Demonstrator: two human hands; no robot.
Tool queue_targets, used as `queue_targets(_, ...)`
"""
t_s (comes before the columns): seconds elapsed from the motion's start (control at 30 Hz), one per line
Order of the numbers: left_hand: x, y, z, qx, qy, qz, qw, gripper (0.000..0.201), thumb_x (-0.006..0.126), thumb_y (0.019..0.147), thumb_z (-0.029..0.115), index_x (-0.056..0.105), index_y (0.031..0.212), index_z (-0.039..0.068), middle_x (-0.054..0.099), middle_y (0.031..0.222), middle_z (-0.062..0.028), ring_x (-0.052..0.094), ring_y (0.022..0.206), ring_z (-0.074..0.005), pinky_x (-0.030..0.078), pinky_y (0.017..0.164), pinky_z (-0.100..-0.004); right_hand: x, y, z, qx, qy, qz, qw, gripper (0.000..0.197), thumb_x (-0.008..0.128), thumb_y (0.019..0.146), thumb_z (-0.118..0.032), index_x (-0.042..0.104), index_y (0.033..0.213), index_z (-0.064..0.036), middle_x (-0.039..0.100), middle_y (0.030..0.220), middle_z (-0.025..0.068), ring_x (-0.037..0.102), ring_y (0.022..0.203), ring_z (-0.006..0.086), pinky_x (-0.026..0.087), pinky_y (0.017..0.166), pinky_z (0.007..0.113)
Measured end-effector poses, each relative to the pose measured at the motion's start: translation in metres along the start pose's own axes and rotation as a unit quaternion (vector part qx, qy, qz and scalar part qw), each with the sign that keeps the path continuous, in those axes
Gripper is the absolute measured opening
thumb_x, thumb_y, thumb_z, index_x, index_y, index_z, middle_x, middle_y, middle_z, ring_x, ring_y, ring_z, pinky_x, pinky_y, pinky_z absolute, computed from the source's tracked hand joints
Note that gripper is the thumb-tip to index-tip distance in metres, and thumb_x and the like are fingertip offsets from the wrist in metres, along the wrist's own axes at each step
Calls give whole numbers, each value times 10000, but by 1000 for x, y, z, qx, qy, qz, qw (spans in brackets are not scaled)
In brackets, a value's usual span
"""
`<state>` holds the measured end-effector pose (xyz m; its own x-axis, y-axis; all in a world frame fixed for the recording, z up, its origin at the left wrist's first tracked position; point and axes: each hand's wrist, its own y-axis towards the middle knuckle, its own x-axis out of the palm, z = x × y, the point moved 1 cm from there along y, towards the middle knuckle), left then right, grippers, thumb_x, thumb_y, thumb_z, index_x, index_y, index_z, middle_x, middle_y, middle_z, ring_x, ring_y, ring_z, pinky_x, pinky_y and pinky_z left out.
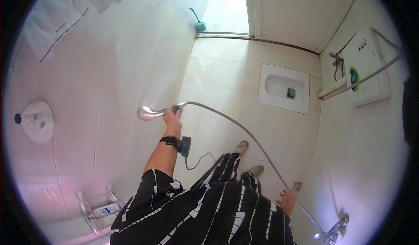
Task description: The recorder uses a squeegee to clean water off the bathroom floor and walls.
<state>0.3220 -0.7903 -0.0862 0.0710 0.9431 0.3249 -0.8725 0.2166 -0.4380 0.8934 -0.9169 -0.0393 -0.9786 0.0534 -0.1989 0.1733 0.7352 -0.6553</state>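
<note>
My left hand [173, 117] is closed around the handle end of a chrome shower head [149, 113]. The head's rounded end points left, toward the tiled wall. From the handle a grey flexible shower hose [238, 123] arcs right and down across the floor area. Lower right, my right hand [286, 201] has its fingers curled at the hose, partway along it. Beyond that hand the hose runs to a chrome wall mixer tap [334, 234]. My left wrist carries a black band with a small dark device [185, 146], from which a thin cable hangs.
A squat toilet [283, 89] is set in the floor at right, below a white cistern [367, 68] with pipes. A teal long-handled brush in its holder [200, 25] stands by the doorway. Left wall: hanging towel [56, 18], white cap [38, 123], rack with a bottle [106, 210]. A floor drain [297, 186] lies near my right hand.
</note>
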Motion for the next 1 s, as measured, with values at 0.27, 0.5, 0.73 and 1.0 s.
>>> queue_targets(0.27,18,-11,0,-1,-12,-24,1000,74,492,763,60,447,775,3,508,743,-89,535,670,-185,563,634,-367,-9,-1,12,-12,-3,-6,1000,556,425,866,-150,176,1351,-40,493,1153,145,537,937,201,517,629,300)
queue_targets(0.5,11,-11,1,-20,-11,-25,999,84,497,756,58,452,790,-3,520,753,-100,545,677,-197,565,631,-374,-11,-3,12,-28,-3,-13,1000,553,420,862,-127,174,1352,-48,492,1149,160,536,938,206,517,632,297)
queue_targets(0.73,7,-11,3,-38,-6,-55,998,154,488,780,52,397,894,4,500,841,-140,530,754,-213,565,656,-370,-14,-5,14,-21,0,-20,1000,567,420,860,-110,154,1358,-66,486,1158,153,539,930,208,517,635,297)
queue_targets(1.0,13,-12,5,-16,15,-65,998,82,492,771,74,458,761,0,506,711,-88,531,660,-184,559,683,-400,-11,-4,16,-27,1,-20,999,550,384,854,-65,154,1354,-62,473,1170,174,546,946,216,519,636,294)
